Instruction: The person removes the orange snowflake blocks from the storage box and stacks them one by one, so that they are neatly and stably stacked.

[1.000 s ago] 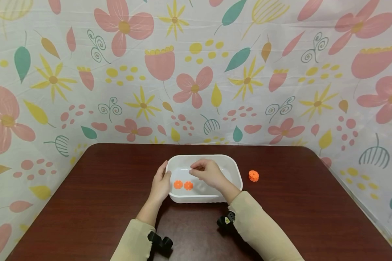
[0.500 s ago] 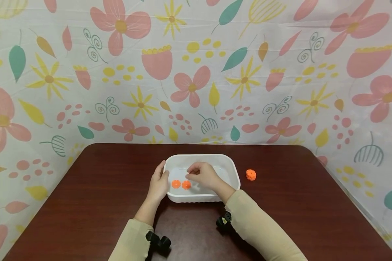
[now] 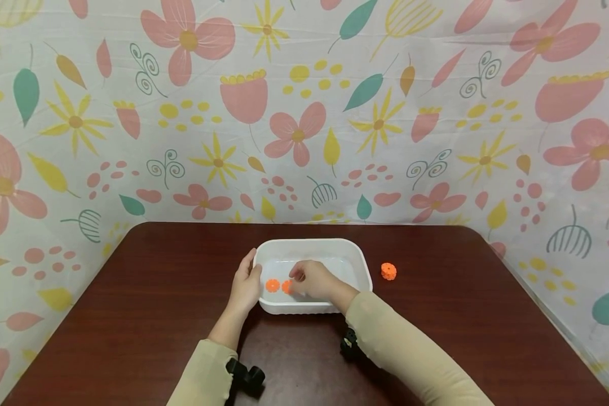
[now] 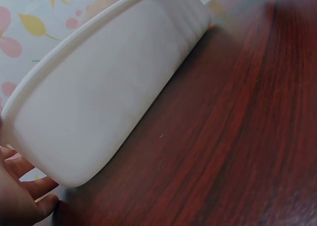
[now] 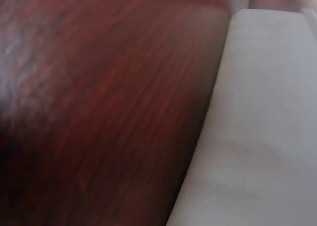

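My left hand point(image 3: 246, 287) grips the left end of a white rectangular tray point(image 3: 314, 308), its thumb near the rim. In the left wrist view, fingers of my left hand point(image 4: 22, 189) lie against the tray's end wall. Inside the tray, at the left, lies a flat orange flower-shaped piece point(image 3: 272, 286). A second orange flower-shaped piece point(image 3: 286, 286) is partly hidden by my right hand point(image 3: 314, 280), whose thumb and fingertips close on its right side. The right wrist view shows the tray's outer wall point(image 5: 247, 117), not the fingers.
More orange flower-shaped pieces point(image 3: 388, 271), seemingly stacked, stand on the dark red-brown table point(image 3: 436, 338) to the right of the tray. A floral cloth point(image 3: 304, 113) hangs behind the table. Black wrist cameras point(image 3: 245, 378) sit on both sleeves.
My right hand has come down into the tray, from above and right of the second orange piece to its edge. My left hand keeps its hold on the tray. The view has shifted slightly.
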`<action>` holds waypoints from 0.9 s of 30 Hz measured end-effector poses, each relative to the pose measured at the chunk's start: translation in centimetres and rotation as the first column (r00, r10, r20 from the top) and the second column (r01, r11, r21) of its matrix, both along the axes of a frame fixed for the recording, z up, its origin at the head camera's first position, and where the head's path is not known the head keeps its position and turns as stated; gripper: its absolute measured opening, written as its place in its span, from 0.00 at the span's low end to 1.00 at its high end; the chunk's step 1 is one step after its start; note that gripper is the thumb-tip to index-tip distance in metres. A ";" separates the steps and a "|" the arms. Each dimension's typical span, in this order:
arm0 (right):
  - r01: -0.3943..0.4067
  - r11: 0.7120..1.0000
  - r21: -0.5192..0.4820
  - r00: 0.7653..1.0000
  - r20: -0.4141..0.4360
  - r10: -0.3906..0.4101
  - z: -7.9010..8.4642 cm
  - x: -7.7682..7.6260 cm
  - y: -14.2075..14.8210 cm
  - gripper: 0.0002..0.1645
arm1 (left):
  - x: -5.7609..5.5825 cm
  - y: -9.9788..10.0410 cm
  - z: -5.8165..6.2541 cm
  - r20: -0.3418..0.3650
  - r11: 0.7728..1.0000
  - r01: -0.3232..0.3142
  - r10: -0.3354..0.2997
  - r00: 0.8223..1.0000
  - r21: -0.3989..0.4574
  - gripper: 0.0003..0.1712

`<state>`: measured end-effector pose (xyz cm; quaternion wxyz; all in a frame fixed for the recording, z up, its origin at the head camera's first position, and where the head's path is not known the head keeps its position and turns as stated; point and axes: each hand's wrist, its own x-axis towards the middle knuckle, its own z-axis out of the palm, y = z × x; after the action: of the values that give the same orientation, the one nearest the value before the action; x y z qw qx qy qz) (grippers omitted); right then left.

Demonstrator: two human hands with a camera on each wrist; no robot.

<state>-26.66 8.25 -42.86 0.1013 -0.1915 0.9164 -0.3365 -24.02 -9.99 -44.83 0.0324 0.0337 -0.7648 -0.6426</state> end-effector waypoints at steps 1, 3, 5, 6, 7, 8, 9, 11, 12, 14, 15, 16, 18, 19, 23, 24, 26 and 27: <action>-0.012 1.000 0.018 1.000 -0.002 0.012 -0.1 -0.1 0.0 0.13 | 0.0 0.0 0.0 0.004 1.000 -0.001 0.001 1.000 -0.003 0.29; -0.037 0.998 0.060 0.999 -0.009 0.037 -0.2 -0.2 -0.1 0.14 | 0.0 0.0 0.0 0.006 1.000 -0.001 0.001 1.000 -0.005 0.29; -0.061 0.994 0.096 0.998 -0.020 0.063 -0.4 -0.3 -0.2 0.14 | 0.0 0.0 0.0 0.010 1.000 -0.001 0.001 1.000 -0.007 0.29; -0.071 0.991 0.113 0.997 -0.024 0.074 -0.4 -0.4 -0.2 0.13 | 0.0 0.0 0.0 0.011 1.000 -0.001 0.001 1.000 -0.009 0.29; -0.077 0.989 0.125 0.996 -0.025 0.081 -0.4 -0.4 -0.3 0.13 | 0.0 0.0 0.0 0.014 1.000 -0.001 0.001 1.000 -0.009 0.29; -0.081 0.988 0.135 0.996 -0.024 0.085 -0.4 -0.4 -0.3 0.13 | 0.0 0.0 0.0 0.009 1.000 0.001 -0.001 1.000 -0.013 0.29; -0.082 0.987 0.139 0.996 -0.021 0.086 -0.4 -0.4 -0.3 0.13 | 0.0 0.0 -0.1 0.009 1.000 0.001 -0.001 1.000 -0.013 0.29; -0.081 0.987 0.141 0.997 -0.007 0.083 -0.4 -0.4 -0.3 0.13 | 0.0 0.1 -0.1 0.014 1.000 -0.001 0.001 1.000 -0.012 0.29; -0.079 0.987 0.138 0.997 0.002 0.079 -0.4 -0.4 -0.2 0.13 | 0.0 0.1 -0.1 0.013 1.000 0.000 0.000 1.000 -0.012 0.29; -0.078 0.988 0.131 0.997 0.012 0.077 -0.4 -0.4 -0.2 0.13 | 0.0 0.1 0.0 0.005 1.000 0.004 -0.004 1.000 -0.014 0.29; -0.078 0.989 0.126 0.997 0.016 0.077 -0.3 -0.4 -0.2 0.14 | 0.0 0.1 0.0 0.009 1.000 0.002 -0.002 1.000 -0.010 0.29; -0.078 0.989 0.122 0.997 0.018 0.076 -0.3 -0.4 -0.1 0.14 | 0.0 0.1 0.0 0.009 1.000 0.003 -0.003 1.000 -0.008 0.29; -0.076 0.990 0.115 0.997 0.020 0.074 -0.3 -0.4 -0.1 0.15 | 0.1 0.0 0.1 0.008 1.000 0.005 -0.005 1.000 -0.004 0.29; -0.076 0.991 0.114 0.997 0.018 0.074 -0.3 -0.3 -0.1 0.16 | 0.1 0.0 0.1 0.006 1.000 0.007 -0.007 1.000 -0.003 0.29; -0.074 0.992 0.102 0.997 0.007 0.074 -0.3 -0.3 0.0 0.17 | 0.1 0.0 0.1 0.014 1.000 0.008 -0.008 1.000 0.000 0.29; -0.075 0.992 0.102 0.997 0.002 0.075 -0.3 -0.2 0.0 0.17 | 0.1 -0.1 0.1 0.015 1.000 0.009 -0.009 1.000 0.000 0.29; -0.071 0.992 0.104 0.997 -0.001 0.072 -0.3 -0.2 0.1 0.16 | 0.1 -0.1 0.1 0.019 1.000 0.009 -0.009 1.000 -0.002 0.29; -0.071 0.992 0.104 0.997 -0.001 0.072 -0.3 -0.2 0.1 0.16 | 0.1 -0.1 0.0 0.022 1.000 0.009 -0.009 1.000 -0.003 0.29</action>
<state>-26.89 8.33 -43.11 0.1211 -0.2193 0.9255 -0.2841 -23.90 -10.05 -44.79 0.0213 0.0372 -0.7662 -0.6412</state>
